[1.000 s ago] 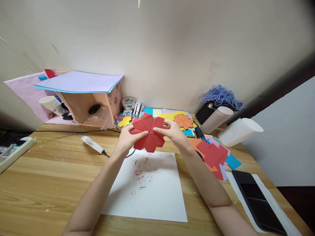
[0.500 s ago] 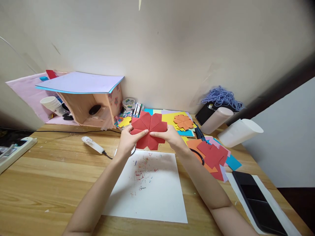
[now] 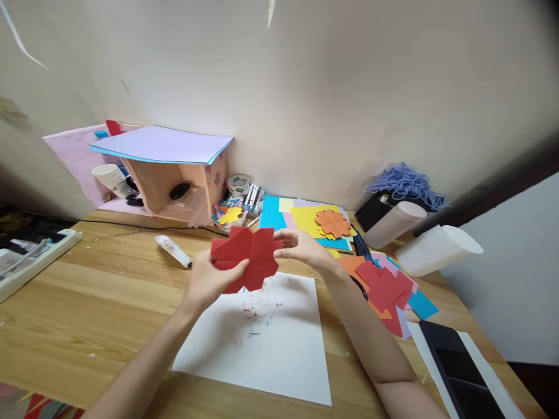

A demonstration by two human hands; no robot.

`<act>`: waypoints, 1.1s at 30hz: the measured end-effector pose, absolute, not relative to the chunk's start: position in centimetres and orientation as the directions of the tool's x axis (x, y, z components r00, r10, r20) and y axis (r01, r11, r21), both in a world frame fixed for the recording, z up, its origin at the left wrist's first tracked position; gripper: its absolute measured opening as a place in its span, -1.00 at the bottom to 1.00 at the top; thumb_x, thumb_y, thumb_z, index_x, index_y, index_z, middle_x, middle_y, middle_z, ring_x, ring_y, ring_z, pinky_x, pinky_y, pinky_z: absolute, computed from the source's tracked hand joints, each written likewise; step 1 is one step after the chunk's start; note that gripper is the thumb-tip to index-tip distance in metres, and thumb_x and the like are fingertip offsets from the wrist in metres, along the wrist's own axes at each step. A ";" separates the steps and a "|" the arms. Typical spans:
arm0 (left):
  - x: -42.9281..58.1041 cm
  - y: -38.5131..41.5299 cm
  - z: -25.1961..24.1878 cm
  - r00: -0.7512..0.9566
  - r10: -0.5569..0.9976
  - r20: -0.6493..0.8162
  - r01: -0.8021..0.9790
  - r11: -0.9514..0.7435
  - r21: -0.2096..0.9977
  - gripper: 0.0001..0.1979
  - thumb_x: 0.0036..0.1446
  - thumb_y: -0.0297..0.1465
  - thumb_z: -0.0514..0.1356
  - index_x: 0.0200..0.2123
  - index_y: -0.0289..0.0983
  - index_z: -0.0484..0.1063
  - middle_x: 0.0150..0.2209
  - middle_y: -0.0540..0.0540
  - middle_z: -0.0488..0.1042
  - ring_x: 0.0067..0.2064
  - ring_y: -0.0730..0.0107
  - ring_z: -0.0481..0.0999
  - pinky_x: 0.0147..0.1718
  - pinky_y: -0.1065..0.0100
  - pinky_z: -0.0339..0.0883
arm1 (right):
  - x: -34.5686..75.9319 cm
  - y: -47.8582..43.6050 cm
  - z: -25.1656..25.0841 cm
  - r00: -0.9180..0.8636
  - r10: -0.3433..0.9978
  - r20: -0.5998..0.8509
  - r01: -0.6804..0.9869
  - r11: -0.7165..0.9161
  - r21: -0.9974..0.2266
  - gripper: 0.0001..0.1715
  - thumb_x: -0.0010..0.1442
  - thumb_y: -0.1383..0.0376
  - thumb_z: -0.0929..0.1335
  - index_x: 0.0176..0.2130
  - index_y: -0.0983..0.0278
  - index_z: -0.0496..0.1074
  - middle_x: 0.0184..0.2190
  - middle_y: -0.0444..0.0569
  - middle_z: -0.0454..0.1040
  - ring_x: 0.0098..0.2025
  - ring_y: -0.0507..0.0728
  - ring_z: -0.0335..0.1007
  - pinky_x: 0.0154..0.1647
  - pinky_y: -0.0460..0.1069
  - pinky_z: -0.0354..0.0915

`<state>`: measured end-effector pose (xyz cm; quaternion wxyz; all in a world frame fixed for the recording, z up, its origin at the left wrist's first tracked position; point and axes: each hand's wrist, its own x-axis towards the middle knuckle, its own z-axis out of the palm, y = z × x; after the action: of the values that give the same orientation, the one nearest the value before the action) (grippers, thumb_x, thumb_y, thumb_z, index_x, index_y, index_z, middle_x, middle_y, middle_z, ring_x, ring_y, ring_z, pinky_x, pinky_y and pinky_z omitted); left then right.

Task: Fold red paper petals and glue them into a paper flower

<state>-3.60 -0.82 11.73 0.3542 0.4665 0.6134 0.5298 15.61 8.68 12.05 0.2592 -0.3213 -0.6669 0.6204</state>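
A folded red paper flower (image 3: 248, 256) with notched petals is held up in the air above the white sheet (image 3: 262, 355). My left hand (image 3: 213, 276) grips its left side, thumb lying across the front and the other fingers hidden behind. At the flower's right edge, my right hand (image 3: 297, 247) has its thumb and fingers around a petal. Colour marks and smears dot the white sheet beneath. Farther back, an orange paper flower (image 3: 332, 223) rests on yellow paper (image 3: 305, 218).
Red and orange paper pieces (image 3: 384, 285) lie right of my right forearm, near a black phone (image 3: 458, 366). White rolls (image 3: 437, 250) and blue yarn (image 3: 404, 183) stand at the back right. A glue gun (image 3: 172, 250) and an open cardboard box (image 3: 174, 174) are at left.
The red flower has come lower and a little left, and is turned. My right hand has shifted from its centre to its right edge; my left thumb stays on it. The view has shifted slightly.
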 end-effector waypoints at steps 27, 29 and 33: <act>-19.5 -12.8 1.5 -0.219 0.967 0.129 0.943 0.175 0.285 -0.56 -0.01 -0.42 0.08 0.01 -0.22 0.23 -0.03 -0.17 0.35 -0.03 0.22 0.35 -0.11 0.28 0.24 | -7.3 6.0 -1.2 -0.676 0.692 0.254 0.404 0.636 -0.658 -0.34 -0.06 0.03 0.33 -0.02 0.30 0.22 -0.19 0.10 0.38 -0.16 0.25 0.26 -0.18 0.10 0.18; -19.4 -13.6 2.0 -0.200 0.975 0.100 0.916 0.150 0.371 -0.42 -0.04 -0.39 0.11 0.10 -0.23 0.11 0.08 -0.19 0.25 0.08 0.17 0.25 0.01 0.22 0.15 | -8.1 6.0 -1.2 -0.686 0.672 0.280 0.377 0.657 -0.653 -0.41 -0.03 0.07 0.32 -0.05 0.30 0.25 -0.17 0.11 0.38 -0.14 0.25 0.25 -0.16 0.09 0.16; -19.7 -13.9 1.7 -0.322 0.945 0.066 0.767 0.219 0.603 -0.56 0.10 -0.35 0.00 0.08 -0.24 0.10 0.06 -0.18 0.29 0.06 0.23 0.29 0.02 0.19 0.15 | -9.1 5.9 -1.1 -0.703 0.656 0.277 0.353 0.659 -0.665 -0.66 0.06 0.17 0.22 -0.21 0.31 0.34 -0.27 0.06 0.43 -0.23 0.21 0.28 -0.23 0.04 0.15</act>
<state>-19.74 -13.89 1.66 0.1601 0.5600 0.7641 0.2775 -9.10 5.93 -1.13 0.2560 -0.2884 -0.8739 0.2958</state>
